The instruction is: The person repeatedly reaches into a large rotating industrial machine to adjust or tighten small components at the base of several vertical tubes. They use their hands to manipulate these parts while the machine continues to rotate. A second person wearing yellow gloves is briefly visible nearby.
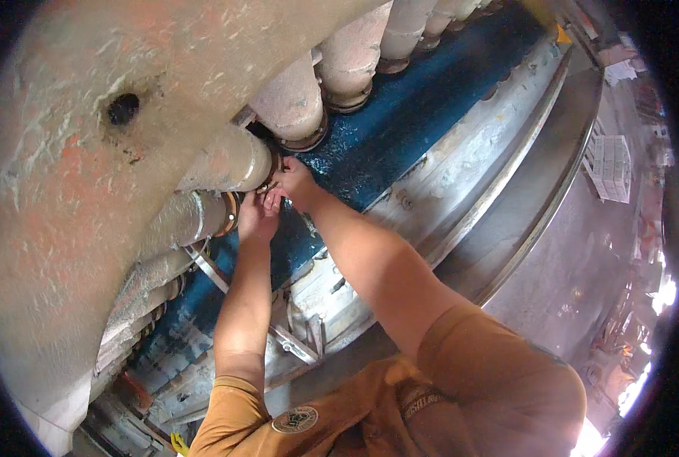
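Note:
Both my arms reach up and away to the mouth of a dusty, pale cylinder [229,158], one in a long row. A brown ring [275,169] rims its lower end. My right hand [295,184] is closed with its fingertips at the ring's edge. Just to the left and lower, my left hand [259,218] has its fingers bent together against the underside of the same ring. The two hands nearly touch. Whether something small is between the fingertips is too hidden to tell. Beside my left hand, a neighbouring cylinder [173,219] ends in an orange-brown ring [231,214].
A large, dusty curved housing [58,198] fills the upper left, with a dark round hole. Beneath the cylinders runs a wet blue belt-like surface [423,107]. A whitish metal rail [461,175] borders it. A metal bar [206,266] crosses under my left arm. A white crate [610,169] stands far right.

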`<control>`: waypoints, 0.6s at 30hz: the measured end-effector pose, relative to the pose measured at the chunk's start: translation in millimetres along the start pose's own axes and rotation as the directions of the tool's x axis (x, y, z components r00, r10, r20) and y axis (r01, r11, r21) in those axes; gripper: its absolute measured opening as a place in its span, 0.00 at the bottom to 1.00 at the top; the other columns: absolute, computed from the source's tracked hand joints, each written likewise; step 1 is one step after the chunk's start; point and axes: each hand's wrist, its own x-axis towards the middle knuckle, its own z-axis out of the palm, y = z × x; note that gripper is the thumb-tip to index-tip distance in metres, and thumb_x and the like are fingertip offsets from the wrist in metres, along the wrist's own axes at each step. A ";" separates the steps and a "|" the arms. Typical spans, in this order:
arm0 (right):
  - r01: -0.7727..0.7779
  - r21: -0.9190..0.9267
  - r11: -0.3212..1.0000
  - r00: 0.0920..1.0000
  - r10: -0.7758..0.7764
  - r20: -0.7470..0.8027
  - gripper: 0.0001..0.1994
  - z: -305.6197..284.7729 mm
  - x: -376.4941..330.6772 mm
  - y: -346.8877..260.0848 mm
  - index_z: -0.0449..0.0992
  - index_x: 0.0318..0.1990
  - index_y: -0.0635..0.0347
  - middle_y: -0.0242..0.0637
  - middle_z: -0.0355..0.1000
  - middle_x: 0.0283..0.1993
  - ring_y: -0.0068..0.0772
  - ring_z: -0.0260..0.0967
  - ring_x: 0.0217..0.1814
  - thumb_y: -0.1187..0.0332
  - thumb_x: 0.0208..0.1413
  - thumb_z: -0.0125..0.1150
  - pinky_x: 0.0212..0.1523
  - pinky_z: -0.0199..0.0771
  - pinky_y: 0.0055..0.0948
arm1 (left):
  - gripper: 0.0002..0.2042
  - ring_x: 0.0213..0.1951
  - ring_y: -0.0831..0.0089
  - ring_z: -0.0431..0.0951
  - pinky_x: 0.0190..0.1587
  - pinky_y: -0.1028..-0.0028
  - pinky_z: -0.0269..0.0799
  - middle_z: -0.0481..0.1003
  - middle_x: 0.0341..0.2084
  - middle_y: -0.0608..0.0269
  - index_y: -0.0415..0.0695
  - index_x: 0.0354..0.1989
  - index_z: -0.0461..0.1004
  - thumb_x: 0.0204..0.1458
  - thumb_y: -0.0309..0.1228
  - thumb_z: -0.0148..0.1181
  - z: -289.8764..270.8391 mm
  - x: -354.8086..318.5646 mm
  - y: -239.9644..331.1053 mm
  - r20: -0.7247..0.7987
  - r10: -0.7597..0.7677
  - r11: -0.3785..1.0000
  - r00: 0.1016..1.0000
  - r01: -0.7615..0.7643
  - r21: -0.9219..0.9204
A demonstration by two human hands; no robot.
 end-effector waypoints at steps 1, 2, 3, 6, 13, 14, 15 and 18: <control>0.134 -0.125 0.983 0.991 -0.131 0.031 0.12 -8.4 8.2 8.6 0.68 0.40 0.61 0.39 0.70 0.36 0.34 0.70 0.37 0.69 0.47 0.56 0.35 0.70 0.28 | 0.12 0.37 0.67 0.73 0.42 0.72 0.71 0.72 0.36 0.58 0.37 0.42 0.67 0.55 0.33 0.46 -1.1 3.1 0.5 0.031 -0.010 1.000 0.999 0.010 -0.009; 0.265 -0.244 0.933 0.964 -0.253 0.076 0.12 -20.3 20.3 23.7 0.69 0.39 0.62 0.43 0.70 0.34 0.37 0.70 0.35 0.70 0.45 0.56 0.35 0.70 0.29 | 0.12 0.38 0.67 0.73 0.42 0.71 0.71 0.72 0.36 0.57 0.37 0.42 0.66 0.55 0.32 0.46 -4.4 8.8 0.8 0.062 -0.020 1.000 0.998 0.021 -0.018; 0.328 -0.337 0.882 0.944 -0.312 0.104 0.12 -23.7 21.9 23.2 0.70 0.38 0.63 0.44 0.70 0.33 0.39 0.70 0.35 0.70 0.44 0.56 0.35 0.70 0.30 | 0.12 0.39 0.66 0.73 0.42 0.71 0.71 0.72 0.37 0.56 0.36 0.42 0.66 0.55 0.31 0.46 -10.3 15.5 0.9 0.093 -0.026 0.999 0.995 0.029 -0.028; 0.360 -0.559 0.747 0.926 -0.359 0.116 0.11 -24.5 8.6 11.0 0.71 0.37 0.62 0.45 0.71 0.32 0.42 0.70 0.34 0.67 0.46 0.54 0.36 0.70 0.31 | 0.13 0.40 0.60 0.74 0.43 0.66 0.73 0.70 0.40 0.52 0.35 0.46 0.63 0.56 0.30 0.42 -18.9 22.1 -1.2 0.066 -0.005 0.995 0.998 0.012 -0.098; -0.025 -0.997 -0.079 0.986 -0.166 -0.011 0.16 -26.7 -75.5 9.6 0.70 0.40 0.58 0.42 0.70 0.38 0.43 0.69 0.40 0.59 0.47 0.55 0.40 0.71 0.36 | 0.13 0.46 0.61 0.71 0.47 0.64 0.71 0.68 0.46 0.51 0.35 0.48 0.62 0.56 0.27 0.41 -19.4 16.1 0.8 0.078 0.123 0.988 0.989 -0.115 -0.103; 0.016 -0.987 -0.159 0.977 -0.206 0.049 0.16 -30.9 -86.1 19.1 0.69 0.41 0.57 0.43 0.70 0.40 0.44 0.69 0.42 0.58 0.47 0.56 0.40 0.71 0.37 | 0.13 0.46 0.61 0.71 0.47 0.64 0.71 0.68 0.46 0.52 0.36 0.48 0.62 0.55 0.27 0.42 -13.0 15.7 -2.1 0.101 0.127 0.988 0.987 -0.117 -0.100; 0.054 -0.969 -0.243 0.966 -0.232 0.113 0.17 -35.3 -87.6 25.8 0.68 0.43 0.56 0.43 0.70 0.41 0.44 0.69 0.43 0.58 0.46 0.57 0.40 0.71 0.38 | 0.14 0.46 0.61 0.71 0.48 0.64 0.71 0.68 0.46 0.53 0.36 0.48 0.62 0.55 0.27 0.43 -8.6 14.2 -4.0 0.116 0.132 0.988 0.984 -0.121 -0.101; -0.163 -0.970 -0.180 0.986 -0.045 -0.157 0.17 -44.5 -70.5 42.8 0.68 0.43 0.55 0.43 0.70 0.42 0.45 0.68 0.45 0.59 0.45 0.57 0.41 0.70 0.39 | 0.14 0.46 0.62 0.71 0.48 0.64 0.71 0.69 0.46 0.54 0.37 0.48 0.62 0.54 0.26 0.44 0.0 10.1 -6.1 0.112 0.149 0.986 0.982 -0.140 -0.088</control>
